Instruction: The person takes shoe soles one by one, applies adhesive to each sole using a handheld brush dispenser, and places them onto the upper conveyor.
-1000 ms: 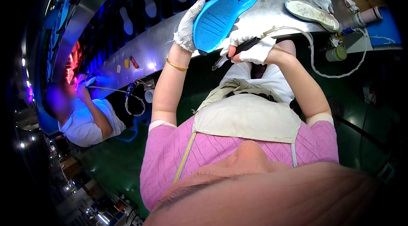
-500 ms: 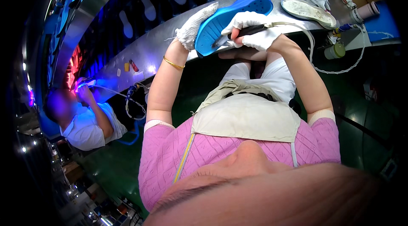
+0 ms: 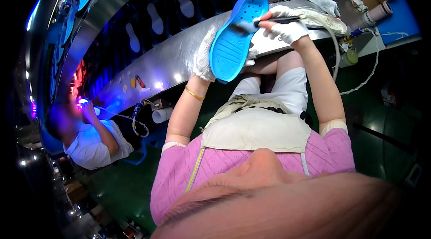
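Note:
My left hand [image 3: 205,59], in a white knit glove, grips a bright blue shoe sole [image 3: 230,57] from its left side and underneath. White-gloved fingertips show past the sole's right edge. The sole is tilted, its ribbed part nearer me and its part with round holes farther off. In my right hand [image 3: 289,30], whose white glove leaves some fingertips bare, is a black-handled brush [image 3: 247,26] with pale bristles. Those bristles lie at the middle of the sole; firm contact is hard to tell. A whitish hose [image 3: 336,50] runs down near my right wrist.
A metal ledge [image 3: 155,66] runs along in front of me, beside a line of dark moulds with pale sole shapes [image 3: 183,3]. A white, stained sole [image 3: 330,21] and a crumpled glove [image 3: 324,4] lie at right. Another person [image 3: 96,142] works at far left.
The blue sole has turned more upright, its ribbed end now toward me. My right hand has moved right and a little up, bringing the brush from the near end to the sole's middle.

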`<state>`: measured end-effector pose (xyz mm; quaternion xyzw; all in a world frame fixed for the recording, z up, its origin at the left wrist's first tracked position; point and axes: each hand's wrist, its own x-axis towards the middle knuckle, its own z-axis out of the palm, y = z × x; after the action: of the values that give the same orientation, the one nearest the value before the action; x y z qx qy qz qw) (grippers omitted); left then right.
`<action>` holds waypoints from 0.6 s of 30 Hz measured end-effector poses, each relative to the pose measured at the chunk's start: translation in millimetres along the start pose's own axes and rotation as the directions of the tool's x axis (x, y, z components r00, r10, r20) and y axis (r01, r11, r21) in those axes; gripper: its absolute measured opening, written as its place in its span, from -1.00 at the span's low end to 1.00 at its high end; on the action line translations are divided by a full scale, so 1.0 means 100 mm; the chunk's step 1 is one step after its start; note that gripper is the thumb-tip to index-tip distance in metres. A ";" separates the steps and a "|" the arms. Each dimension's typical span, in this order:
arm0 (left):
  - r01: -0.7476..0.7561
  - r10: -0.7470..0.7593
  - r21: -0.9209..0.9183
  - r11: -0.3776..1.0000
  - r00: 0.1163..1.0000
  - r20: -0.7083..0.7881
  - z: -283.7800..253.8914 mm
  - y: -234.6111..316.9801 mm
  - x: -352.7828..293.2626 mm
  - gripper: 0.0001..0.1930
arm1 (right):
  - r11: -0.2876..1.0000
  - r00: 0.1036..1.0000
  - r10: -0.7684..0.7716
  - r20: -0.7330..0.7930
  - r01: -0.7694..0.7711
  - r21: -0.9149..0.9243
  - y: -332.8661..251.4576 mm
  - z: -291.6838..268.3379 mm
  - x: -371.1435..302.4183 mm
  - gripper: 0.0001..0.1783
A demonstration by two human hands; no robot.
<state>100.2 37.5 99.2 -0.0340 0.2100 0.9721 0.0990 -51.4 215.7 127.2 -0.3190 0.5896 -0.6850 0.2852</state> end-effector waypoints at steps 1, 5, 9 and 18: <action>0.018 -0.018 0.052 0.998 1.000 -0.007 0.00 -0.03 -0.02 -0.26 | 0.996 0.993 -0.085 -0.088 0.083 -0.025 0.03 -0.10 0.03 -0.88; -0.033 0.033 0.127 0.991 0.999 0.005 0.04 -0.13 -0.08 -0.20 | 0.926 0.882 -0.377 -0.283 0.367 -0.090 0.31 -0.09 0.13 -0.87; -0.106 0.110 -0.099 0.989 0.993 0.042 -0.32 -0.10 -0.09 -0.28 | 0.809 0.819 -0.567 -0.085 0.534 -0.246 0.34 0.49 -0.30 -0.82; -0.179 0.194 0.177 0.968 0.978 -0.072 -0.01 -0.17 -0.20 -0.26 | 0.739 0.799 -0.600 -0.037 0.536 -0.409 0.00 0.08 -0.17 -0.80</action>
<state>123.4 48.1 93.4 -0.0487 0.2985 0.9532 0.0002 -33.9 223.9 126.7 -0.4745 0.6059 -0.6362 -0.0550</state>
